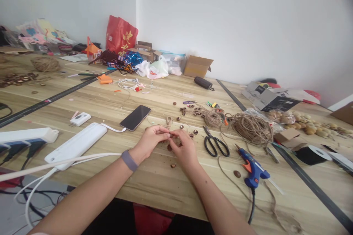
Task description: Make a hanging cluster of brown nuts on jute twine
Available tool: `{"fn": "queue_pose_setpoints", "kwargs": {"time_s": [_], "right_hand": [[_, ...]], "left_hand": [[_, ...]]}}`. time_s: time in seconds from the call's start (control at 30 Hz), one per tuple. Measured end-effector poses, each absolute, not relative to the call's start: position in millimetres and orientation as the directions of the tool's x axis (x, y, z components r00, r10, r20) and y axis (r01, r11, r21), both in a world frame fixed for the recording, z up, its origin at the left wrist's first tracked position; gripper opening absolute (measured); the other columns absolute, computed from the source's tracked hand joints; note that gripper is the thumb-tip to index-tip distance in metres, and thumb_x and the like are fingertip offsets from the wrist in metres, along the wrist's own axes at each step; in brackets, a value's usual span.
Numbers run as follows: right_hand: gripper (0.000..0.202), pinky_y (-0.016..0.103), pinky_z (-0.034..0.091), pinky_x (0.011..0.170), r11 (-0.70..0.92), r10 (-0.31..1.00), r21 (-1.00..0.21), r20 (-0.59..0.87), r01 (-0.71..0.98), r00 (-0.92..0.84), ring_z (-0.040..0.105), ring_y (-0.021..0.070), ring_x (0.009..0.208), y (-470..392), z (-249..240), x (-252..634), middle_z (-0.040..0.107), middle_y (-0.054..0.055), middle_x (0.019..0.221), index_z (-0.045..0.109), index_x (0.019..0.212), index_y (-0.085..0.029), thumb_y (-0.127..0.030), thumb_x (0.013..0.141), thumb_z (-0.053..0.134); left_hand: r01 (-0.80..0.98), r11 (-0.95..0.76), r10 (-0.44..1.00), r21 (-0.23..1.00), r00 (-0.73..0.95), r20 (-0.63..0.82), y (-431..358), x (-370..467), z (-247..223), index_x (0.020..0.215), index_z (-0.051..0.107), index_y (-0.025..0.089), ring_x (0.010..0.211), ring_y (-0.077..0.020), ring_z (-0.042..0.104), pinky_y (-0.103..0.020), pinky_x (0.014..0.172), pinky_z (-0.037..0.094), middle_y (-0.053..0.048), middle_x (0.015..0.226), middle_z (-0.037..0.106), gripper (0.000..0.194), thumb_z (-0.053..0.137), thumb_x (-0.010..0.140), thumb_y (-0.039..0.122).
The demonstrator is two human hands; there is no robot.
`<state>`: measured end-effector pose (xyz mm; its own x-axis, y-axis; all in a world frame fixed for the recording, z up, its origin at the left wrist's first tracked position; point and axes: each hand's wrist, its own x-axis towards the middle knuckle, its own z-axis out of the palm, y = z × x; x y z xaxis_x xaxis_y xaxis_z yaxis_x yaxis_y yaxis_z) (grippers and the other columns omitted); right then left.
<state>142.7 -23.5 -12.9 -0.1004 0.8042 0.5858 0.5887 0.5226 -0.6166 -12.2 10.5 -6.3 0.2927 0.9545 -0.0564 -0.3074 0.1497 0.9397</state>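
Over the near middle of the table, my left hand [153,140] and my right hand [185,147] meet at the fingertips. Both are closed in a pinch, and the fingers mostly hide what is between them. Just beyond the fingertips shows a small loop of twine [169,119]; whether it is joined to what I pinch I cannot tell. Brown nut-like pieces lie around, one a round brown piece [173,166] in front of my right hand. Black-handled scissors [216,142] rest to the right of that hand.
A blue glue gun [254,170] with its cord lies at right, near a large twine coil [252,128] and a smaller twine bundle [213,119]. Left of my hands are a phone [135,117], a white power strip [76,146] and cables. A cardboard box [198,67] stands behind.
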Motion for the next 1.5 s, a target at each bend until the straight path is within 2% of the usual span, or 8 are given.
{"fn": "queue_pose_setpoints", "kwargs": {"time_s": [0.2, 0.37, 0.57, 0.7, 0.8, 0.93, 1.23, 1.5], "right_hand": [[0.015, 0.031, 0.052, 0.074, 0.480, 0.805, -0.626, 0.592, 0.615, -0.026, 0.063, 0.0195, 0.080, -23, -16, 140, 0.067, 0.005, 0.087, 0.065, 0.094, -0.021, -0.020, 0.081, 0.058], [0.014, 0.031, 0.050, 0.071, 0.387, 0.838, -0.658, 0.543, 0.646, 0.051, 0.062, 0.0190, 0.074, -18, -21, 145, 0.065, 0.003, 0.078, 0.064, 0.090, -0.021, -0.024, 0.078, 0.059], [0.016, 0.032, 0.049, 0.072, 0.365, 0.856, -0.673, 0.514, 0.643, 0.051, 0.061, 0.0193, 0.072, -15, -24, 147, 0.065, 0.003, 0.077, 0.064, 0.089, -0.020, -0.026, 0.076, 0.057], [0.017, 0.033, 0.049, 0.073, 0.334, 0.882, -0.693, 0.469, 0.639, 0.047, 0.060, 0.0196, 0.071, -15, -24, 147, 0.063, 0.003, 0.075, 0.064, 0.088, -0.020, -0.028, 0.076, 0.057], [0.019, 0.034, 0.049, 0.073, 0.319, 0.890, -0.698, 0.452, 0.641, 0.049, 0.060, 0.0201, 0.072, -15, -24, 147, 0.064, 0.004, 0.076, 0.065, 0.088, -0.019, -0.029, 0.075, 0.057], [0.018, 0.032, 0.049, 0.070, 0.326, 0.893, -0.701, 0.449, 0.635, 0.037, 0.061, 0.0191, 0.070, -15, -23, 147, 0.066, 0.004, 0.077, 0.065, 0.089, -0.019, -0.028, 0.075, 0.057], [0.017, 0.030, 0.048, 0.065, 0.317, 0.903, -0.699, 0.430, 0.641, 0.022, 0.061, 0.0184, 0.068, -15, -24, 147, 0.067, 0.004, 0.075, 0.065, 0.089, -0.018, -0.028, 0.077, 0.057], [0.018, 0.030, 0.048, 0.063, 0.307, 0.910, -0.711, 0.413, 0.633, 0.023, 0.061, 0.0189, 0.064, -15, -22, 148, 0.066, 0.003, 0.070, 0.064, 0.087, -0.018, -0.031, 0.077, 0.057]], "left_hand": [[-0.290, 0.170, 0.953, 0.942, 0.291, -0.082, 8, -10, -3, 0.090, 0.065, 0.016, 0.082, -0.0173, 0.069, -0.030, 0.077, 0.052, -0.005, 0.085, 0.074, 0.029, 0.079, 0.064, 0.019], [0.188, -0.048, 0.971, 0.981, 0.239, 0.001, 8, -22, 17, 0.088, 0.066, 0.016, 0.065, -0.0187, 0.067, -0.029, 0.060, 0.050, -0.004, 0.072, 0.071, 0.019, 0.058, 0.085, 0.033], [0.757, -0.327, 0.943, 0.566, 0.222, 0.248, 16, -40, 43, 0.104, 0.069, 0.016, 0.099, -0.0265, 0.068, -0.036, 0.089, 0.049, -0.012, 0.103, 0.075, 0.025, 0.056, 0.088, 0.031], [0.971, -0.065, 0.964, 0.228, 0.002, 0.266, 29, -47, 42, 0.120, 0.062, 0.009, 0.115, -0.0398, 0.059, -0.053, 0.098, 0.042, -0.023, 0.113, 0.069, 0.042, 0.059, 0.087, 0.034], [0.970, 0.132, 0.951, 0.206, -0.182, 0.250, 45, -50, 32, 0.139, 0.048, 0.007, 0.128, -0.0459, 0.047, -0.063, 0.100, 0.036, -0.030, 0.132, 0.058, 0.061, 0.059, 0.086, 0.035], [0.947, 0.193, 0.959, 0.258, -0.238, 0.156, 63, -56, 18, 0.146, 0.038, 0.007, 0.122, -0.0447, 0.053, -0.062, 0.099, 0.037, -0.032, 0.133, 0.057, 0.071, 0.058, 0.086, 0.041], [0.955, 0.141, 0.963, 0.260, -0.193, 0.188, 81, -60, 9, 0.122, 0.054, 0.006, 0.109, -0.0389, 0.061, -0.045, 0.088, 0.044, -0.026, 0.110, 0.070, 0.052, 0.060, 0.078, 0.033], [0.954, 0.167, 0.969, 0.249, -0.205, 0.135, 79, -69, 8, 0.125, 0.053, 0.007, 0.114, -0.0415, 0.059, -0.050, 0.091, 0.043, -0.028, 0.114, 0.068, 0.062, 0.065, 0.077, 0.043]]}}
